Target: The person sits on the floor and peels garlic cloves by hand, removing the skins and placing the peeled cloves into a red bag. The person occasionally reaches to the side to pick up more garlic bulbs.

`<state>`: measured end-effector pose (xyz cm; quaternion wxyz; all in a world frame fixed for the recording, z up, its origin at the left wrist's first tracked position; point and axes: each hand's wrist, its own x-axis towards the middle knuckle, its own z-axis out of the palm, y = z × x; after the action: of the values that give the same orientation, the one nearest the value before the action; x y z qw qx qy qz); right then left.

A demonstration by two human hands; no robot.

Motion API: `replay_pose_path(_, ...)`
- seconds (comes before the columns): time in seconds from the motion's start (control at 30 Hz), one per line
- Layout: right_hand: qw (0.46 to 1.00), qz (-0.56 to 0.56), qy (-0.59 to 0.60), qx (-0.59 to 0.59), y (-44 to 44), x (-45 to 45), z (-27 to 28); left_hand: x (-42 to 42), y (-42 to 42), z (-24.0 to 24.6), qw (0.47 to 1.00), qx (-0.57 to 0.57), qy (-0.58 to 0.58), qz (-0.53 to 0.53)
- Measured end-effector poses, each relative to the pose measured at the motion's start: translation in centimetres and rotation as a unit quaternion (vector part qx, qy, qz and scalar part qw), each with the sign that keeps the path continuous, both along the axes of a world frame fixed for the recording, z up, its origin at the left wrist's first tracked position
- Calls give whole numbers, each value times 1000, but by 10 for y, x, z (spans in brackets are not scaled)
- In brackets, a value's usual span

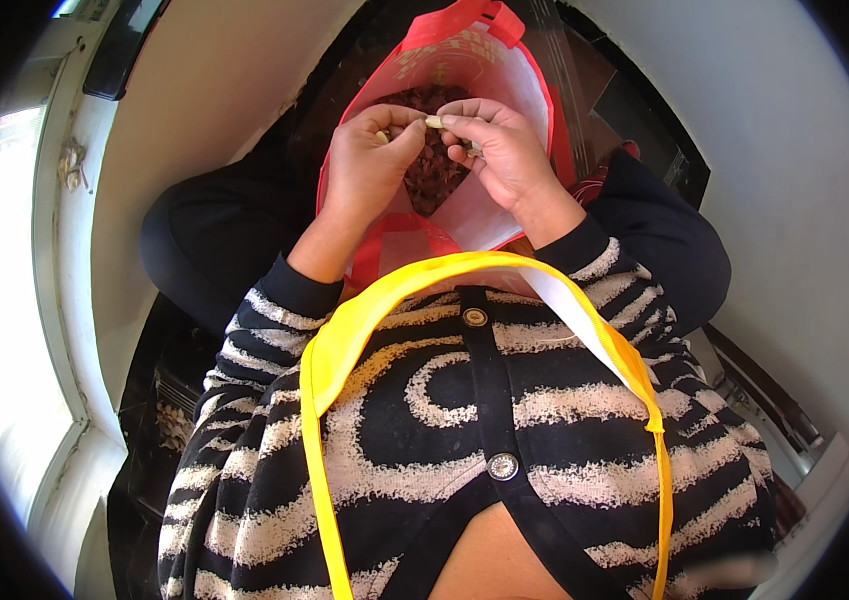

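A small pale piece, apparently a peeled garlic clove (434, 121), is pinched at the fingertips of my right hand (503, 146). The thumb and index finger of my left hand (373, 154) meet its left end. Another pale piece (382, 137) shows inside the curl of my left fingers. More pale bits (474, 148) lie under my right fingers, partly hidden. Both hands are over the mouth of a red bag (537, 82) with a white lining. Inside it lies a heap of dark reddish-brown flakes, perhaps skins (436, 180).
The bag stands between my bent legs in dark trousers (222, 225). A yellow strap (327, 375) loops across my striped cardigan. A bright window (12, 300) and its sill are on the left. Pale pieces (173, 426) lie low at the left. A white wall (777, 187) rises at the right.
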<state>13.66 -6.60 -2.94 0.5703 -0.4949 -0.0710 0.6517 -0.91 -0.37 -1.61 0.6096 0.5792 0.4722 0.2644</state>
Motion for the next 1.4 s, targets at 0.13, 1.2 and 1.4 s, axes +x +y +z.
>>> replay_pose_path(0.13, 1000, 5, 6, -4, 0, -1, 0, 0, -1, 0, 999, 27, 20, -1)
replay_pose_path(1.2, 995, -70, 73, -2, 3, 6, -5, 0, -3, 0, 935, -267, -235, 5)
replay_pose_path(1.4, 990, -50, 128, 18, 3, 7, -6, -2, -4, -5, 978, -190, -82, 33)
